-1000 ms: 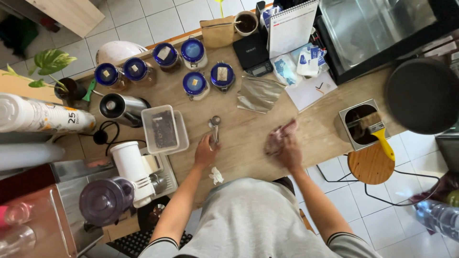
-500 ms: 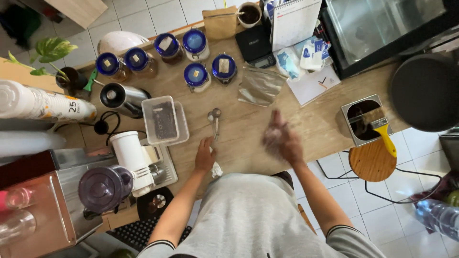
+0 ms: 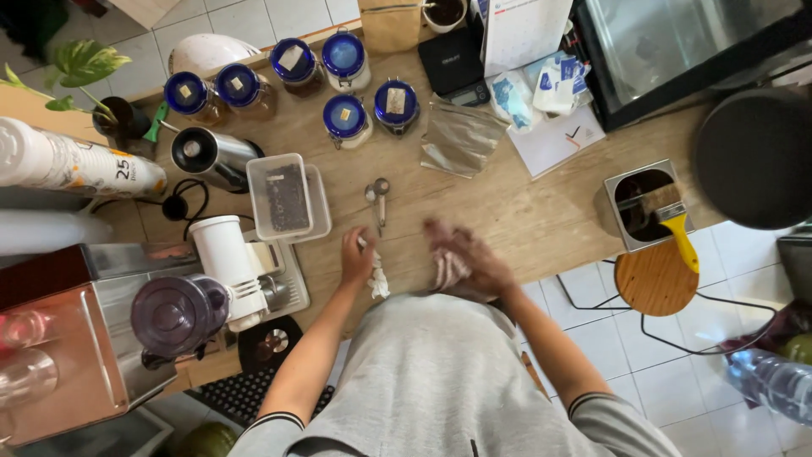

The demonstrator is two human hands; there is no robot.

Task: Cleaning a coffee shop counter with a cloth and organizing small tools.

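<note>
The wooden surface carries jars, a clear plastic box and a small metal scoop lying apart from both hands. The right hand presses a soft cloth flat near the front edge; it is blurred, fingers spread over it rather than closed. The left hand curls its fingers on a crumpled white tissue at the edge. Both look light, limp and easy to bunch anywhere.
</note>
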